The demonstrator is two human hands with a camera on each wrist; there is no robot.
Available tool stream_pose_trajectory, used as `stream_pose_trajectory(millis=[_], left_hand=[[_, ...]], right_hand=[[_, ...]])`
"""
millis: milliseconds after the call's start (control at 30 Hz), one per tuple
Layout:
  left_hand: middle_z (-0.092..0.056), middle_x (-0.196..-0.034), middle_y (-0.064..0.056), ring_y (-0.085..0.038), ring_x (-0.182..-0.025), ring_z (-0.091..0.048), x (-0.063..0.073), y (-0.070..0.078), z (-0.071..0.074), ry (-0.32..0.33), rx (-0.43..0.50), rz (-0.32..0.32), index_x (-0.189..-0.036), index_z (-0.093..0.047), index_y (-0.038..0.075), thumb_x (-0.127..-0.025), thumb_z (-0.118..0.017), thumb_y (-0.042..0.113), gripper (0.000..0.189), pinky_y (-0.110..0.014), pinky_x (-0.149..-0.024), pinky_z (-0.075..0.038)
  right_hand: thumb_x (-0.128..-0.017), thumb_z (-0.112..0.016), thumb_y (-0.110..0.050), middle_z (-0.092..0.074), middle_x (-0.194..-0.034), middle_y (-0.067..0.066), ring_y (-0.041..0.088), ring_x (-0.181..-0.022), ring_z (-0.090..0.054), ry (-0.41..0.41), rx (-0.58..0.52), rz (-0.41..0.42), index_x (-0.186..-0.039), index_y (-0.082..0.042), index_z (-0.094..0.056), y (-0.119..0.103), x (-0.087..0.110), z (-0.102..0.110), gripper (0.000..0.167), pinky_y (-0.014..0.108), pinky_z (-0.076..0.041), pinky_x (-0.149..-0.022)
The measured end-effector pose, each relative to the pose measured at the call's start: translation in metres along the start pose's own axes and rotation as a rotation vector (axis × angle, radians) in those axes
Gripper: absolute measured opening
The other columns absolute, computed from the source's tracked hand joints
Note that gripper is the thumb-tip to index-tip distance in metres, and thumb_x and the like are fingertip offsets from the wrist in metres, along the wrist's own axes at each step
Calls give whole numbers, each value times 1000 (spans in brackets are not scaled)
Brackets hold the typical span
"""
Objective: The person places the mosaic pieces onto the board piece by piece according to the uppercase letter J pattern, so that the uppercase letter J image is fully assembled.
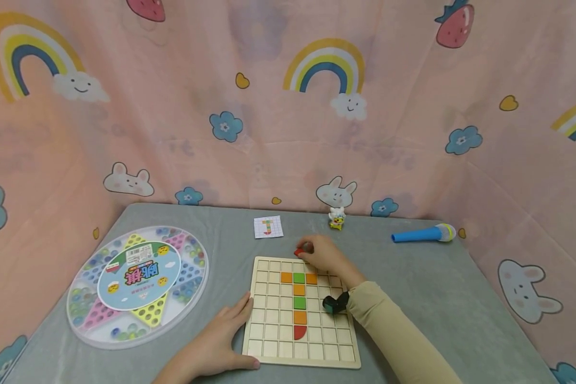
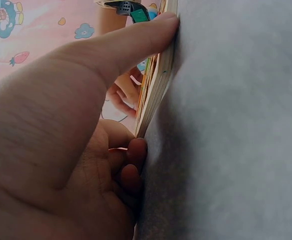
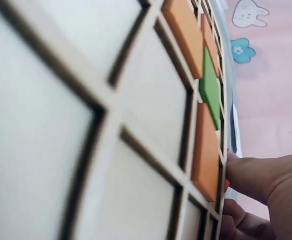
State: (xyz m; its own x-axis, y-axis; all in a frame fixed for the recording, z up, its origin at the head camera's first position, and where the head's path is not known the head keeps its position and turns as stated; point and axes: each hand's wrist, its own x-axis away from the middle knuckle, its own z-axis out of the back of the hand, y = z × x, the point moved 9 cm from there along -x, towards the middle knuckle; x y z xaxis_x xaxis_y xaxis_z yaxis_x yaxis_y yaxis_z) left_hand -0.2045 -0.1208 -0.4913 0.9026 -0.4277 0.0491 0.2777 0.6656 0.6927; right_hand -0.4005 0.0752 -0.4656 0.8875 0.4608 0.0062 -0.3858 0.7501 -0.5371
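Observation:
A wooden grid board (image 1: 269,317) lies on the table. Orange, green and red pieces form a T shape on it, with a red rounded piece (image 1: 300,333) at the near end. My left hand (image 1: 221,338) holds the board's left side, thumb at the near corner and fingers along the edge; the left wrist view shows the thumb against the board's side (image 2: 158,85). Just beyond the far edge, my right hand (image 1: 325,253) pinches a small red piece (image 1: 298,252) between thumb and finger. Only a sliver of that red piece (image 3: 227,185) shows in the right wrist view.
Behind the board lies a pattern card (image 1: 269,228), with a small toy figure (image 1: 336,218) to its right. A blue toy microphone (image 1: 420,234) is at the far right. A round marble game board (image 1: 139,282) occupies the left of the grey table.

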Motion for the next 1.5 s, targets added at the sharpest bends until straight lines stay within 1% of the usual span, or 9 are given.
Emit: stream_pose_trajectory(millis=[233,467,633,800,967,1067,1233,1333,1500], left_hand=[[-22,-176,-12,-33,-143,-41,1,-1,0,-7,15,5,-165,-33,1,-73,-94,56,123,-54,-112,-44],[-22,-176,-11,-33,-143,-42,1,0,-1,-2,4,2,-165,-33,1,-73,-94,56,123,-54,-112,-44],[-22,-176,-11,-33,-143,-41,0,-1,-2,-3,5,-2,-165,-32,1,-73,-93,56,123,-55,-112,-44],[-22,-176,-12,-34,-144,-41,0,0,-2,-3,3,-11,-165,-32,1,-74,-93,56,123,-55,-113,-43],[-23,-176,-13,-34,-144,-40,0,0,-2,-4,0,-13,-165,-33,0,-73,-94,55,123,-54,-113,-43],[-23,-176,-13,-35,-145,-40,0,1,-2,-3,-1,-14,-165,-33,0,-73,-94,55,123,-55,-114,-42],[-22,-176,-13,-35,-146,-39,0,1,-3,-10,7,-9,-165,-33,0,-74,-93,56,123,-57,-113,-42],[-22,-176,-13,-34,-145,-40,0,0,-3,-9,12,-4,-165,-32,0,-73,-94,56,123,-58,-113,-42],[-22,-176,-13,-34,-145,-40,0,-1,-1,4,8,-3,-165,-32,1,-73,-94,55,124,-59,-113,-42]], right_hand=[[-101,-73,-15,-72,-109,12,25,-99,-65,-34,-20,16,-121,-5,-76,0,1,3,22,45,-56,-89],[-101,-72,-10,-71,-101,6,16,-86,-60,-118,21,79,-123,-4,-76,2,-3,5,23,35,-53,-78],[-101,-73,-12,-72,-100,6,17,-87,-63,-101,41,112,-120,-2,-76,1,-1,7,22,36,-55,-79],[-101,-74,-14,-74,-112,11,24,-98,-68,-41,25,107,-120,0,-75,0,6,13,24,41,-58,-88],[-99,-76,-13,-75,-110,11,21,-93,-69,17,-2,131,-121,0,-76,-10,25,18,25,36,-59,-81],[-98,-77,-12,-76,-105,9,16,-87,-67,57,-8,140,-120,-1,-77,-20,41,19,25,31,-57,-75],[-96,-79,-10,-77,-100,7,11,-80,-65,110,-42,155,-116,0,-79,-39,72,13,22,24,-55,-70],[-94,-81,-10,-77,-98,6,10,-78,-64,108,-89,170,-113,-1,-79,-52,90,6,21,24,-54,-69],[-93,-82,-11,-77,-97,2,5,-78,-61,45,-178,149,-112,-3,-80,-70,113,-11,20,23,-53,-69]])
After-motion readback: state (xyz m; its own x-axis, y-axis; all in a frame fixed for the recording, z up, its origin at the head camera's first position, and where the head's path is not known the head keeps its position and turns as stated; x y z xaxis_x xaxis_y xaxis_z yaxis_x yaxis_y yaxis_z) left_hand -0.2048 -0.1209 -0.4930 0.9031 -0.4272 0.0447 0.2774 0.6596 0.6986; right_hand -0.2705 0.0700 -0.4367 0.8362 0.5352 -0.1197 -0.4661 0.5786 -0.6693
